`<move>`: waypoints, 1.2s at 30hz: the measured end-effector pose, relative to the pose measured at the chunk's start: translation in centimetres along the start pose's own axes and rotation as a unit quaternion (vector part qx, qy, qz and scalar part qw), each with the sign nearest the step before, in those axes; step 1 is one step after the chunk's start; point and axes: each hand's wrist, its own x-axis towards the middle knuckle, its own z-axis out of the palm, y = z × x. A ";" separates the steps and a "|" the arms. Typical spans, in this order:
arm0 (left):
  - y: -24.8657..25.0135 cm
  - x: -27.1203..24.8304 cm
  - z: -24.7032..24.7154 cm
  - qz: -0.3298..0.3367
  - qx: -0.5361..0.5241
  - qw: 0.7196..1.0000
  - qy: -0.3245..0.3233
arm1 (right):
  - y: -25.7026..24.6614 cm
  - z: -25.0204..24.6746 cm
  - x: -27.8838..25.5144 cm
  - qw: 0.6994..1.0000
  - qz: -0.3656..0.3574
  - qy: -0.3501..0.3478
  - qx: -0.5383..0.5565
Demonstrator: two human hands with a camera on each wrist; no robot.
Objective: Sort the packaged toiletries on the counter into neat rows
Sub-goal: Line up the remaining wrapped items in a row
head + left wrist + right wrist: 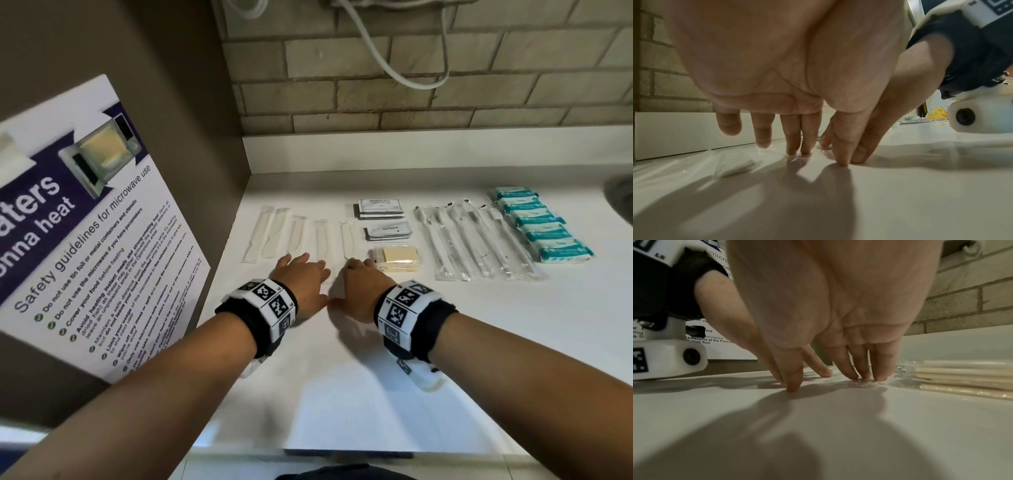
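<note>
Both hands lie flat with straight fingers: the left hand (301,281) and right hand (359,281) each press the near end of a wrapped comb (322,240). The combs lie side by side near the counter's (513,325) left edge, their long axes pointing toward its back edge.

Left hand (303,280), right hand (359,286): palms down, fingers straight.

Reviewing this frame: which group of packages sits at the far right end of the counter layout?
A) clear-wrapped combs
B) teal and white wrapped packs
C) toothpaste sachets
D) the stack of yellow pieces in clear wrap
B: in the head view the teal and white wrapped packs form the rightmost column, just past the wrapped toothbrushes.
</note>
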 end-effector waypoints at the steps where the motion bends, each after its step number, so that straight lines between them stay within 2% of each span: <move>1: 0.0 0.0 -0.1 -0.001 0.001 1.000 -0.002 | 0.0 0.0 0.0 1.000 0.001 -0.001 -0.001; 17: 0.0 0.4 -0.5 0.003 -0.002 1.000 -0.025 | 0.3 0.4 0.5 0.999 -0.001 0.014 0.033; 31: 0.2 0.6 -0.3 0.005 0.013 1.000 -0.020 | 0.7 0.6 0.9 0.999 -0.005 -0.005 0.041; 36: 0.3 0.4 -0.5 0.003 0.003 1.000 -0.012 | 0.4 0.3 0.7 1.000 0.000 0.010 0.021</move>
